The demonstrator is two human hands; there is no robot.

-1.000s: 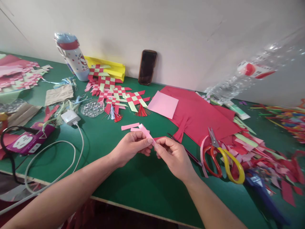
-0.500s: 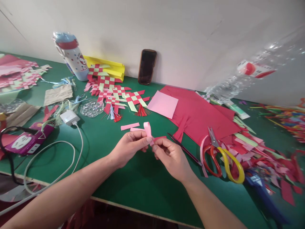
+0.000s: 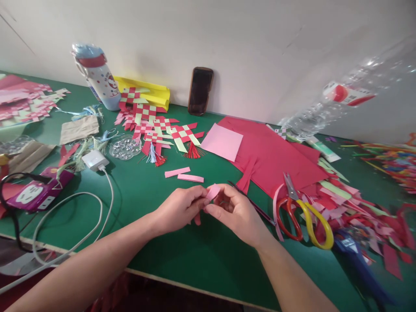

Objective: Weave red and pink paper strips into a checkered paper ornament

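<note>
My left hand (image 3: 180,208) and my right hand (image 3: 235,210) meet over the green table (image 3: 182,255), fingers pinched together on a folded pink paper strip (image 3: 212,191). A red strip end (image 3: 197,219) pokes out below my left fingers. Two loose pink strips (image 3: 183,174) lie on the table just beyond my hands. A dark pen (image 3: 251,203) lies right of my right hand.
Red-and-yellow scissors (image 3: 305,214) sit on paper scraps at the right, beside red paper sheets (image 3: 273,156) and a pink square (image 3: 222,141). Woven red-and-cream paper pieces (image 3: 156,123), a dish of googly eyes (image 3: 125,147), a bottle (image 3: 97,76), a phone (image 3: 200,91), a charger with cable (image 3: 94,160).
The pink strip, which stood up in a loop between my fingers, is now folded down flat in my pinch. Both hands have dropped slightly toward the table.
</note>
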